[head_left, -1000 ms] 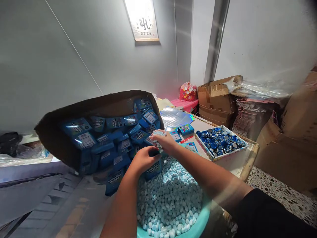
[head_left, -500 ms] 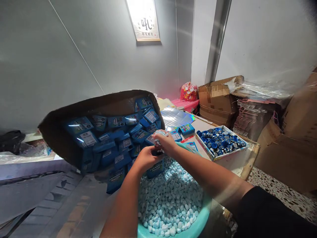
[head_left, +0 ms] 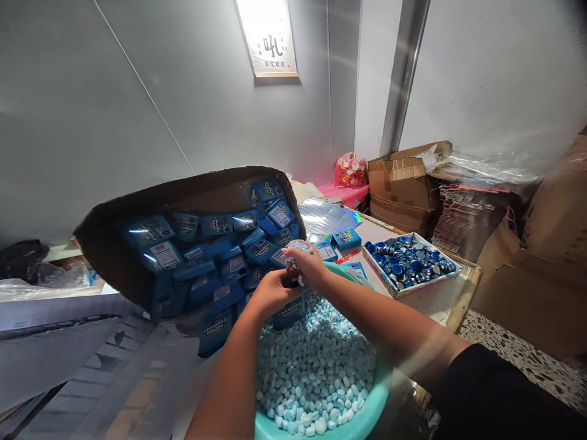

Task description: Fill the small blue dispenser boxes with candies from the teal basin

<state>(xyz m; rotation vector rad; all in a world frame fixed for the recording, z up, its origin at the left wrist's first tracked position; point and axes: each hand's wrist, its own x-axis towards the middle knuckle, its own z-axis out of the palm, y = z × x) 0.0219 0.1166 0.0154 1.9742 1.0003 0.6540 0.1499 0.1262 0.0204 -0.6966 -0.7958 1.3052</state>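
Observation:
My left hand [head_left: 270, 292] is closed around a small blue carton [head_left: 288, 311] held upright over a teal basin [head_left: 367, 415]. The basin is heaped with pale blue and white candies [head_left: 316, 366]. My right hand [head_left: 307, 261] is cupped just above the carton's top, closed on a handful of the same candies, its fingers touching my left hand. Right behind both hands a tilted cardboard box [head_left: 137, 208] holds several blue cartons [head_left: 215, 256] like the one I grip.
A white tray of blue and silver round caps [head_left: 408, 261] sits on the table to the right. Two blue cartons [head_left: 345, 238] and shiny film sheets [head_left: 325, 215] lie behind the basin. Stacked cardboard boxes [head_left: 403, 183] line the back right wall. Speckled floor shows at right.
The hands stay together over the basin; the view has shifted slightly. The right hand has settled a little lower onto the carton's top.

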